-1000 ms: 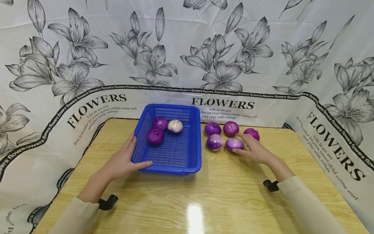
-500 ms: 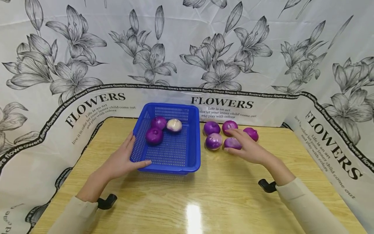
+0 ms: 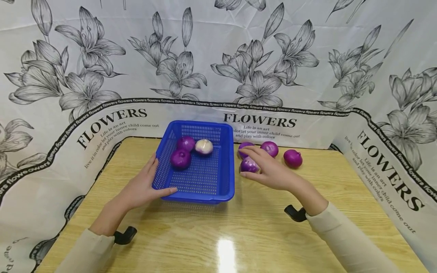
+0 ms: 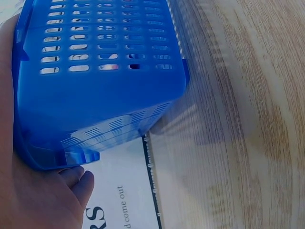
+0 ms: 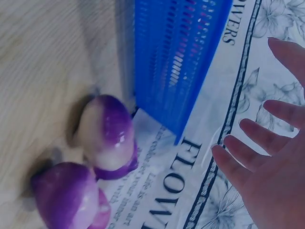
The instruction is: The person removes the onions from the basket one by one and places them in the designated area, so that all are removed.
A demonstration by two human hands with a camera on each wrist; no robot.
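Blue basket (image 3: 224,167): stands on the table (image 3: 191,239), near its far edge and left of the middle.
Basket onions (image 3: 181,159): three, two purple touching, one mostly white.
Left hand (image 3: 140,189): spread against the basket's near left corner, thumb on the rim.
Loose onions (image 3: 293,158): between basket and table's far right corner.
Right hand (image 3: 273,172): fingers spread, above these onions.

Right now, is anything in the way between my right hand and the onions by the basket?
Nothing visible stands between your right hand and the purple-and-white onion beside the blue basket; the right wrist view shows an open gap.
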